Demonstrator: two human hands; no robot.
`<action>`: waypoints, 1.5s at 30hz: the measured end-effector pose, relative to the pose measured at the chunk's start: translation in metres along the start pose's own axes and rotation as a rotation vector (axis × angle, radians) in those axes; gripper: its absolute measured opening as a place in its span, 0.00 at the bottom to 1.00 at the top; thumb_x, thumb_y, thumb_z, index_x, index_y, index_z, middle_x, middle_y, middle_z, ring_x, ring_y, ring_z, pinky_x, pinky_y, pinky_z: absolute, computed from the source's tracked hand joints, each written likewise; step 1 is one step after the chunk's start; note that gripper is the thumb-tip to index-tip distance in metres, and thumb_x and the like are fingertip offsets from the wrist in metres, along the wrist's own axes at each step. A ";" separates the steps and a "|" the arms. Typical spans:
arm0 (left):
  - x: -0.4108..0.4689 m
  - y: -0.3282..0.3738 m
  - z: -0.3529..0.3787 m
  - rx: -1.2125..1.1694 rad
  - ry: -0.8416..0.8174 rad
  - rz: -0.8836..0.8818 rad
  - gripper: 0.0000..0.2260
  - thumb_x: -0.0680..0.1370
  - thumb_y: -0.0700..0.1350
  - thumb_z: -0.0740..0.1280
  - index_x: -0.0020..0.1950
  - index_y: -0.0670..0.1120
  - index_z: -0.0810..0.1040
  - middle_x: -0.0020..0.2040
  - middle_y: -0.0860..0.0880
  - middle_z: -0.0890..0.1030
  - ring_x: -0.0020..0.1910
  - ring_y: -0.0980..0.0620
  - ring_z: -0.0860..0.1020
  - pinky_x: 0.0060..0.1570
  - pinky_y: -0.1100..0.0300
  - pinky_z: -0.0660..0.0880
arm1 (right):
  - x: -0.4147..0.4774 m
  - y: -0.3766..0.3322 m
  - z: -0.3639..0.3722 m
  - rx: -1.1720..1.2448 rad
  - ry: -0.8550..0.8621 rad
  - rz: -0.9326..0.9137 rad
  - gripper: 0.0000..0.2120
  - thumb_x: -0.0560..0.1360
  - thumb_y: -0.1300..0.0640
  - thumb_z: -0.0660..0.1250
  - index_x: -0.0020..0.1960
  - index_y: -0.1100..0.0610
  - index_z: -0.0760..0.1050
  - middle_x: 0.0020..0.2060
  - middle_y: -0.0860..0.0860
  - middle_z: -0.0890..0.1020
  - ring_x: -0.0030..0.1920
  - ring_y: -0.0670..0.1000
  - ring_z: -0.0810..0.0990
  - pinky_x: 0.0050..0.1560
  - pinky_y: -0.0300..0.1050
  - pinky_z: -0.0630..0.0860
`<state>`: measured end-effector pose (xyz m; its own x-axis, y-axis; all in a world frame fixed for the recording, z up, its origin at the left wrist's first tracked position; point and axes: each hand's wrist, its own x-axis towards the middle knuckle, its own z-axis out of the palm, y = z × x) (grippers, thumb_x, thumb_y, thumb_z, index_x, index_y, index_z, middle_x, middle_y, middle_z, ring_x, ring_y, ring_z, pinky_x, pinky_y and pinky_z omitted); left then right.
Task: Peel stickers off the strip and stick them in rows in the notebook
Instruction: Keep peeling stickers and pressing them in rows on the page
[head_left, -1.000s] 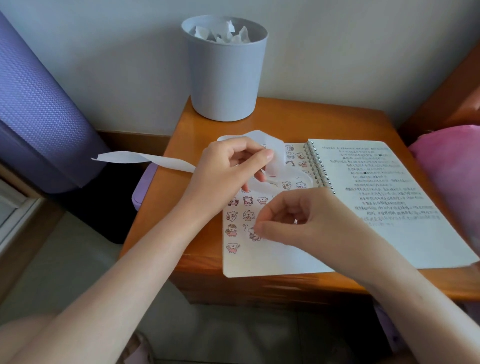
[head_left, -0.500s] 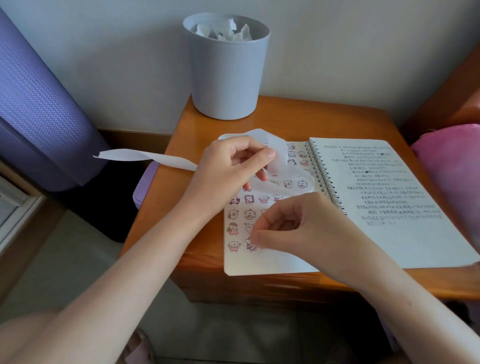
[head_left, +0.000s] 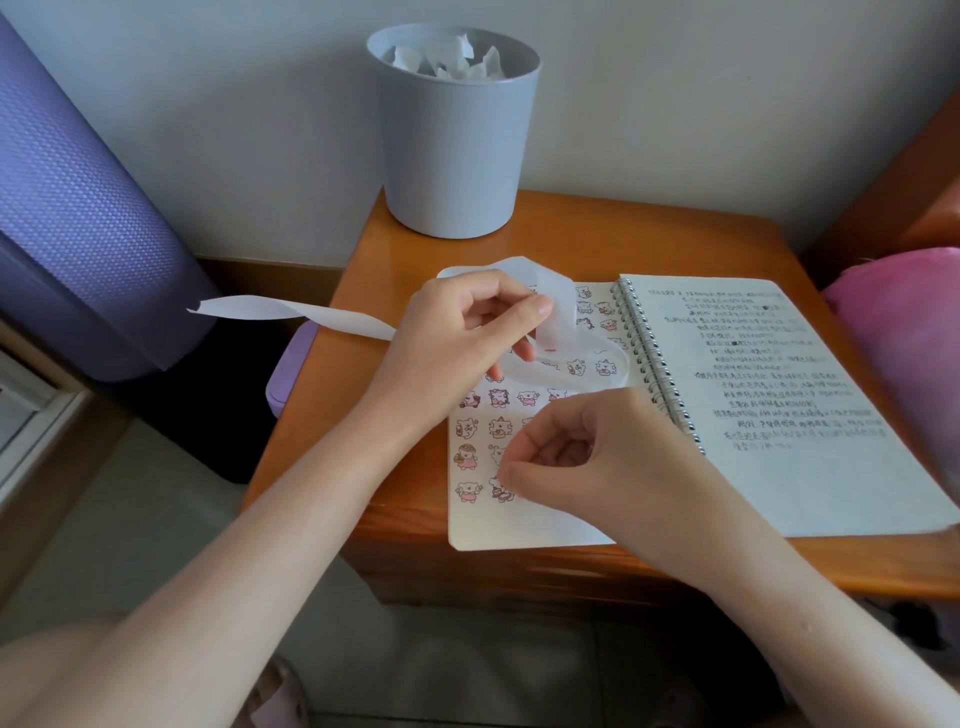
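Note:
An open spiral notebook (head_left: 524, 525) lies on the wooden nightstand (head_left: 582, 223). Its left page carries rows of small cartoon stickers (head_left: 470, 457); its right page (head_left: 779, 405) is full of handwriting. My left hand (head_left: 457, 338) holds a long white sticker strip (head_left: 291, 312) above the left page; the strip trails off to the left and curls over the page. My right hand (head_left: 587, 457) has its fingers curled, with thumb and fingertip down on a sticker (head_left: 501, 491) in the bottom row.
A grey bin (head_left: 457, 140) with crumpled paper stands at the back of the nightstand. A purple rolled mat (head_left: 78, 208) leans at the left. A lilac object (head_left: 288, 369) sits beside the nightstand's left edge. Pink fabric (head_left: 904, 332) lies at the right.
My right hand moved down the left page from a higher row to the bottom row. My left hand kept hold of the strip and barely moved.

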<state>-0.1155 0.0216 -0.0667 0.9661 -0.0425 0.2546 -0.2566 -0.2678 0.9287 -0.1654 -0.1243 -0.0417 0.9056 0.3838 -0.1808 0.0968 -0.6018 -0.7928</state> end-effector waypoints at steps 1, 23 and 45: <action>0.000 0.000 0.000 -0.002 0.001 -0.001 0.07 0.78 0.42 0.66 0.45 0.41 0.82 0.33 0.55 0.80 0.35 0.58 0.80 0.29 0.65 0.73 | 0.000 0.000 0.000 -0.002 0.000 -0.001 0.03 0.69 0.56 0.72 0.36 0.53 0.82 0.32 0.49 0.83 0.29 0.40 0.74 0.34 0.37 0.75; 0.000 0.001 0.000 -0.005 0.003 -0.004 0.07 0.78 0.42 0.67 0.45 0.42 0.82 0.32 0.57 0.80 0.34 0.59 0.80 0.29 0.66 0.73 | 0.003 0.005 -0.002 -0.038 -0.002 -0.032 0.10 0.70 0.57 0.72 0.43 0.48 0.72 0.32 0.45 0.75 0.30 0.39 0.71 0.35 0.31 0.69; 0.000 -0.001 -0.001 -0.005 -0.002 0.000 0.07 0.78 0.43 0.66 0.45 0.41 0.82 0.33 0.56 0.80 0.35 0.59 0.80 0.29 0.66 0.73 | 0.002 0.006 -0.006 -0.070 -0.091 -0.027 0.12 0.68 0.54 0.75 0.45 0.48 0.73 0.33 0.43 0.74 0.31 0.38 0.70 0.34 0.29 0.68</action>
<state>-0.1155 0.0223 -0.0673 0.9661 -0.0448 0.2542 -0.2568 -0.2627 0.9301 -0.1602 -0.1313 -0.0431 0.8615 0.4605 -0.2141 0.1521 -0.6362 -0.7564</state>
